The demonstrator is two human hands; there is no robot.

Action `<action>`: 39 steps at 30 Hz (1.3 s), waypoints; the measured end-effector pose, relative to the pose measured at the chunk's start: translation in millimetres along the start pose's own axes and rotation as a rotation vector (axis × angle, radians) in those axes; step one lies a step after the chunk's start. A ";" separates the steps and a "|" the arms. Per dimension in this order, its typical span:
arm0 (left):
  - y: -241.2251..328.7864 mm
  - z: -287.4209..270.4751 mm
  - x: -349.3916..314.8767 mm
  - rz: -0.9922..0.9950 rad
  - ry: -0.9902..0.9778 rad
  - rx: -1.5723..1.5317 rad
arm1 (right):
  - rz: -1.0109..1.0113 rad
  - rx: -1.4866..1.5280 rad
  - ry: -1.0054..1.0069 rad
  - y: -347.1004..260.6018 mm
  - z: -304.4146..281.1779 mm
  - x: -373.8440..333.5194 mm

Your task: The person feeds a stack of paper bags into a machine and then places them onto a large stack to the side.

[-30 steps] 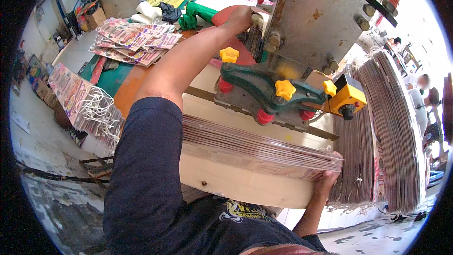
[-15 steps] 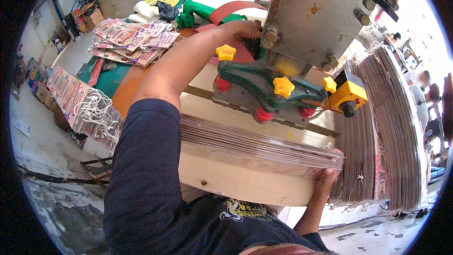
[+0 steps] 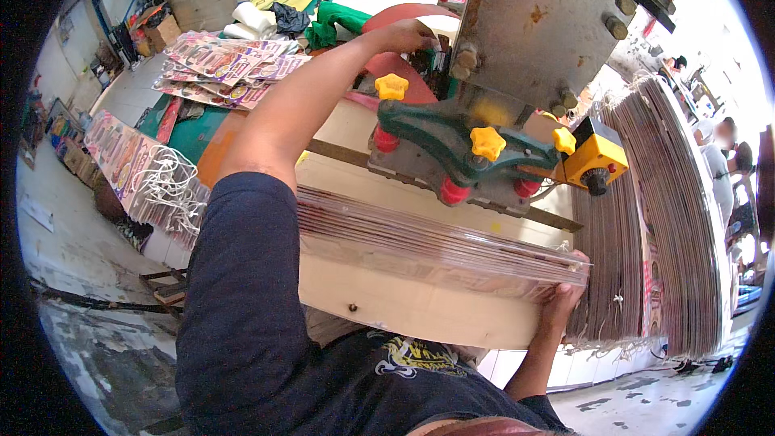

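Note:
A stack of flat printed bags lies across a cream board in front of me, edges facing up. My right hand grips the right end of this stack, thumb on the near side. My left hand reaches past the stack to the left side of a grey metal press head, over a red strip. Its fingers curl down, and what they hold is partly hidden. Beneath the press head is a dark green bracket with yellow star knobs.
A yellow control box with a black knob sits right of the bracket. Tall bag stacks stand at the right. More printed bags lie at the far left, above a bundle with white cord handles. A person is at the far right.
My left hand has moved slightly up and left beside the press head, showing more of itself. My right hand stays on the end of the stack.

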State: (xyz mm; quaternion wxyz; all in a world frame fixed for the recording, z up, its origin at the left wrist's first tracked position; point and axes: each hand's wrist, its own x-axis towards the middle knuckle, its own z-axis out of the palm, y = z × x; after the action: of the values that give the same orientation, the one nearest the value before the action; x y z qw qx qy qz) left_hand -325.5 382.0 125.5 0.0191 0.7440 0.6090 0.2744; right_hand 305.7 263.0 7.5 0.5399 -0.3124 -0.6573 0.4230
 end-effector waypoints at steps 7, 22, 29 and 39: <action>131.5 -58.8 -33.5 -0.177 -0.027 -0.183 | 0.039 0.080 -0.002 -4.7 -0.7 0.4; 263.6 -127.2 -233.0 -0.197 0.721 -0.287 | 0.034 0.036 0.005 -20.3 12.3 3.4; 275.6 -53.3 -377.6 -0.146 1.158 -0.039 | 0.052 0.120 -0.020 -23.5 14.3 -0.1; 251.5 30.5 -397.7 -0.476 0.973 -0.589 | 0.066 0.209 -0.043 -15.2 -7.2 9.3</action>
State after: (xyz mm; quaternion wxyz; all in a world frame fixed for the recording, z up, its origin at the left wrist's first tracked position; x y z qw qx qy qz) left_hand -129.9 -37.9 37.7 0.0045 0.3407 0.5959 0.7272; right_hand 311.4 265.8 25.7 0.5411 -0.2665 -0.6105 0.5133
